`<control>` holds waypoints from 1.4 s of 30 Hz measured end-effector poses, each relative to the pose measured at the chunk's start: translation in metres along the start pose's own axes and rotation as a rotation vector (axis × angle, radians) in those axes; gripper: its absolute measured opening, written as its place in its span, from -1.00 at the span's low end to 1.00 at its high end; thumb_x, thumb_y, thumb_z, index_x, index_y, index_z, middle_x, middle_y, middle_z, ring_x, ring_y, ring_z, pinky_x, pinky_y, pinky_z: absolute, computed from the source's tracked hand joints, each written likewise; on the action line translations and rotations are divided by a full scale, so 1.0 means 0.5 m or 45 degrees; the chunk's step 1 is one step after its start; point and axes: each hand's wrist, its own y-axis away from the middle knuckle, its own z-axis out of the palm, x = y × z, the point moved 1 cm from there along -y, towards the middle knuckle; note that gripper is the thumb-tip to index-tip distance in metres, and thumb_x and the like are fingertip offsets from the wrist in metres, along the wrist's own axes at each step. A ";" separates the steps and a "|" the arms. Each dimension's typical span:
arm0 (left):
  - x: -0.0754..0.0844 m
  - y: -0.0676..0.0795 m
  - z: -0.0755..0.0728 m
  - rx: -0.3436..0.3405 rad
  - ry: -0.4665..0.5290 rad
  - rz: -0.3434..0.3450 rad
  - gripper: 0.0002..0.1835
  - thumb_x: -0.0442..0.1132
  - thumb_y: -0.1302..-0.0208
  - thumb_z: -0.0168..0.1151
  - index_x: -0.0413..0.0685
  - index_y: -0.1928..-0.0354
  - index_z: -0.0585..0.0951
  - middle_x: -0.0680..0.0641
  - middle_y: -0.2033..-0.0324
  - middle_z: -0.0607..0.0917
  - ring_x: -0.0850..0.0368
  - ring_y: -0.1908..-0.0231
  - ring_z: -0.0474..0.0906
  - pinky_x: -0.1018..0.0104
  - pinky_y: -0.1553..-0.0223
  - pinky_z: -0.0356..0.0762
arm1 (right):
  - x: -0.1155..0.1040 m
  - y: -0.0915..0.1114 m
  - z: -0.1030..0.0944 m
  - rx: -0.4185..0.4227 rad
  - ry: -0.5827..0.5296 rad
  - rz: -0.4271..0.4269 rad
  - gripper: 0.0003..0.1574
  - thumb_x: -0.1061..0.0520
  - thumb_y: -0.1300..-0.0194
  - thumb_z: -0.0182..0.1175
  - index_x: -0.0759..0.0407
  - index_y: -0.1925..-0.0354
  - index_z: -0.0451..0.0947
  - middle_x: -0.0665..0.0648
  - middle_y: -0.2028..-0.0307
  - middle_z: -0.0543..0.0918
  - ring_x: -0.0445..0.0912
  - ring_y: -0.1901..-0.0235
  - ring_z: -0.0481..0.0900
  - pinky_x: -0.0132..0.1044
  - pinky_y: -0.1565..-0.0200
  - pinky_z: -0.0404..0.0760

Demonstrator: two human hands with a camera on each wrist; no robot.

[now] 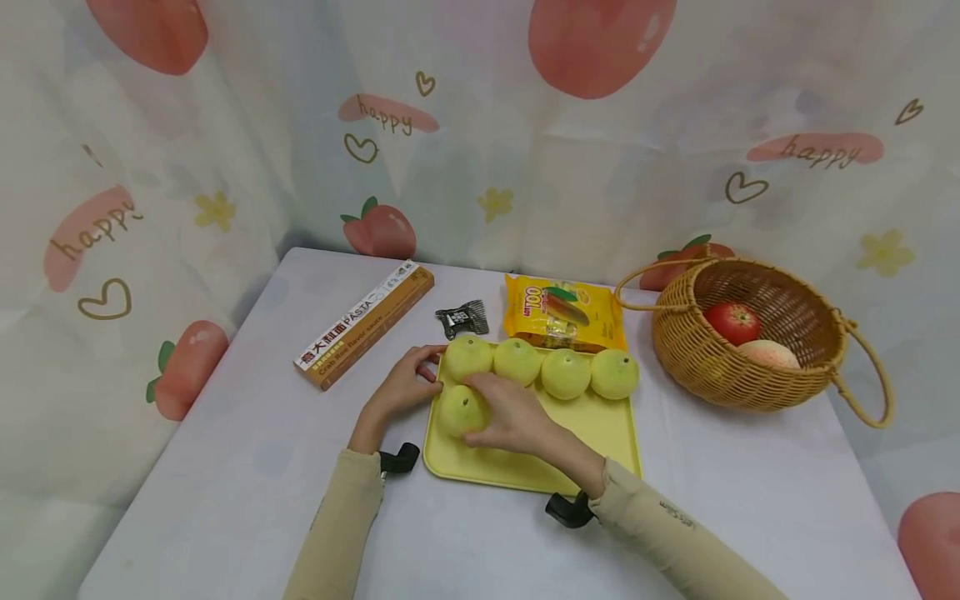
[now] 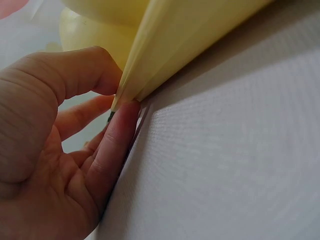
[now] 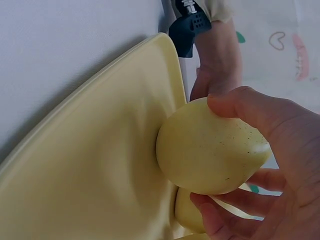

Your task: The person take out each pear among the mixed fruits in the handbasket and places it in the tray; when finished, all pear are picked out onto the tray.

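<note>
My right hand (image 1: 513, 414) grips a round, pale yellow pear (image 1: 462, 411) at the left of a yellow tray (image 1: 577, 429). In the right wrist view, the thumb and fingers curl round this pear (image 3: 210, 147), which sits at the tray's surface; whether it touches cannot be told. My left hand (image 1: 405, 385) pinches the tray's left rim, thumb above and a finger (image 2: 112, 145) at its underside in the left wrist view. Several more pears (image 1: 566, 374) stand in a row along the tray's far edge.
Behind the tray lie a yellow snack packet (image 1: 566, 312) and a small black wrapped piece (image 1: 462, 318). A pasta box (image 1: 367, 325) lies at the left. At the right stands a wicker basket (image 1: 738, 379) holding a red apple (image 1: 732, 323) and a pale peach-coloured fruit (image 1: 772, 354).
</note>
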 end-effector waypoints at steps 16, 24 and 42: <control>-0.005 -0.004 0.003 -0.006 -0.012 -0.026 -0.28 -0.45 -0.05 0.30 -0.10 -0.35 0.44 -0.22 -0.01 0.51 0.04 0.22 0.55 0.25 0.16 0.49 | -0.009 -0.002 0.000 0.132 0.355 -0.036 -0.12 -0.30 0.04 0.46 0.14 -0.14 0.53 0.06 0.19 0.47 -0.15 0.37 0.38 -0.32 0.50 0.39; -0.002 -0.002 0.002 -0.009 -0.009 -0.026 -0.28 -0.44 -0.05 0.29 -0.10 -0.36 0.43 -0.21 -0.01 0.51 0.02 0.21 0.54 0.24 0.15 0.48 | -0.006 -0.003 -0.011 0.174 0.343 -0.086 -0.17 -0.27 0.01 0.46 0.14 -0.12 0.55 0.04 0.18 0.48 -0.17 0.41 0.39 -0.36 0.54 0.36; 0.004 0.000 0.000 -0.011 -0.036 -0.054 -0.28 -0.43 -0.08 0.28 -0.11 -0.37 0.42 -0.20 -0.03 0.50 0.05 0.21 0.53 0.21 0.14 0.48 | 0.045 0.039 -0.160 0.298 0.140 -0.006 -0.37 -0.14 -0.10 0.43 0.16 -0.06 0.58 0.10 0.14 0.65 -0.04 0.26 0.65 -0.21 0.37 0.57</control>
